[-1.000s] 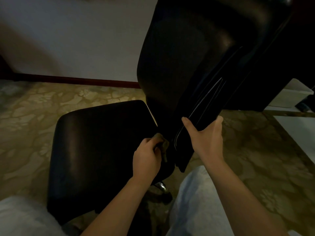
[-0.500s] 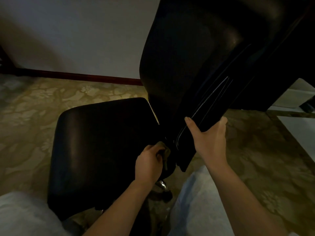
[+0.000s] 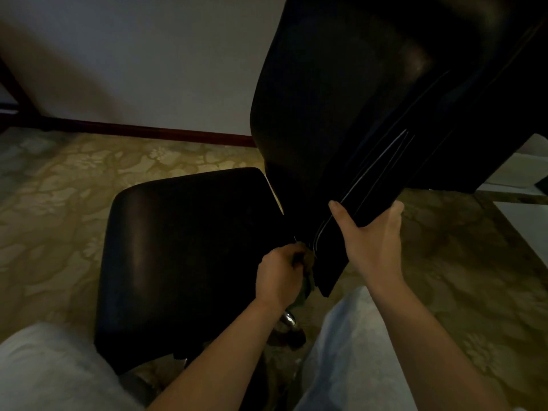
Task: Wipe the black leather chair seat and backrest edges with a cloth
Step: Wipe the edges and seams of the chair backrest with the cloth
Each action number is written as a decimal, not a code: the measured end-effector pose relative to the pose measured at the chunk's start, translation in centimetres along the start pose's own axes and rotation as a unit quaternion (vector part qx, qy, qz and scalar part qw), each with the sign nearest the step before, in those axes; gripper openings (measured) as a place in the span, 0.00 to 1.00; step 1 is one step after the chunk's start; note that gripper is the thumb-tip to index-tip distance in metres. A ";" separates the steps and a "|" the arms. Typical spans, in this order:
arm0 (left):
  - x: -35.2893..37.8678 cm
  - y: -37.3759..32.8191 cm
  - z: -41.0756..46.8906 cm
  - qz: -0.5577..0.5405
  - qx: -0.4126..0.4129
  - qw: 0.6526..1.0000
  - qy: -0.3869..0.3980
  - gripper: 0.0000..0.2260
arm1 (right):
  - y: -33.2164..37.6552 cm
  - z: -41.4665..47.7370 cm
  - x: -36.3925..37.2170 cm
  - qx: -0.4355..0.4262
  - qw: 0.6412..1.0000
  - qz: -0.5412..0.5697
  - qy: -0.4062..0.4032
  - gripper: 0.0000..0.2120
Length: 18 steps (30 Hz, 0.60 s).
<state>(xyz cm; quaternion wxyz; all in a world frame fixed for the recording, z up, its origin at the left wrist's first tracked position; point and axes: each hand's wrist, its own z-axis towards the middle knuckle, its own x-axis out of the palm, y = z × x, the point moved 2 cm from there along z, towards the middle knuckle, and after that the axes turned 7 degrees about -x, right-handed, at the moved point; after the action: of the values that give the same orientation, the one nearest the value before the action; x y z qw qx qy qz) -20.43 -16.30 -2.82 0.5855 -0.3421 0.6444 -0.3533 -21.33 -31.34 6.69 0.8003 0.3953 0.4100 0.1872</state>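
A black leather chair fills the middle of the view: its seat [image 3: 184, 250] lies low at the left, its backrest [image 3: 355, 99] rises to the upper right. My left hand [image 3: 278, 274] is closed on a dark cloth [image 3: 307, 287] and presses it into the gap where the seat's rear edge meets the backrest. Only a small bunch of the cloth shows below my fingers. My right hand [image 3: 370, 241] grips the lower side edge of the backrest, thumb on the front face, fingers wrapped behind.
Patterned beige carpet [image 3: 59, 203] surrounds the chair. A pale wall with a dark skirting board [image 3: 178, 133] runs behind. The chair's chrome base [image 3: 289, 318] shows under the seat. My knees in light trousers sit at bottom left and bottom centre. White furniture [image 3: 522, 173] stands at right.
My left hand with the cloth has slid a little deeper into the gap between seat and backrest. My right hand keeps its grip on the backrest edge. The view has shifted slightly.
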 end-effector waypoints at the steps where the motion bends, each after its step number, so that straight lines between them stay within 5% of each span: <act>1: -0.2 0.6 -0.1 0.014 -0.007 1.000 0.013 0.16 | 0.0 0.0 0.0 -0.002 1.000 -0.001 0.000 0.39; 9: -1.2 0.4 0.8 -0.098 0.013 0.991 -0.086 0.14 | 0.0 -0.2 0.1 0.002 1.000 0.015 -0.003 0.38; 15: 1.5 -0.1 0.2 -0.145 -0.030 0.984 -0.100 0.11 | 0.2 -0.2 -0.1 0.002 1.000 0.022 0.001 0.37; 18: 2.5 0.8 -0.1 -0.086 -0.040 0.995 -0.037 0.12 | 0.5 -0.4 0.1 0.000 1.000 0.015 -0.005 0.39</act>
<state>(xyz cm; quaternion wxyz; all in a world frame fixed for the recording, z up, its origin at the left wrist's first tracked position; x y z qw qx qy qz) -20.78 -18.00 -4.73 0.5623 -0.4327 0.6038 -0.3634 -21.60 -30.82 6.92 0.7993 0.4025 0.4004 0.1970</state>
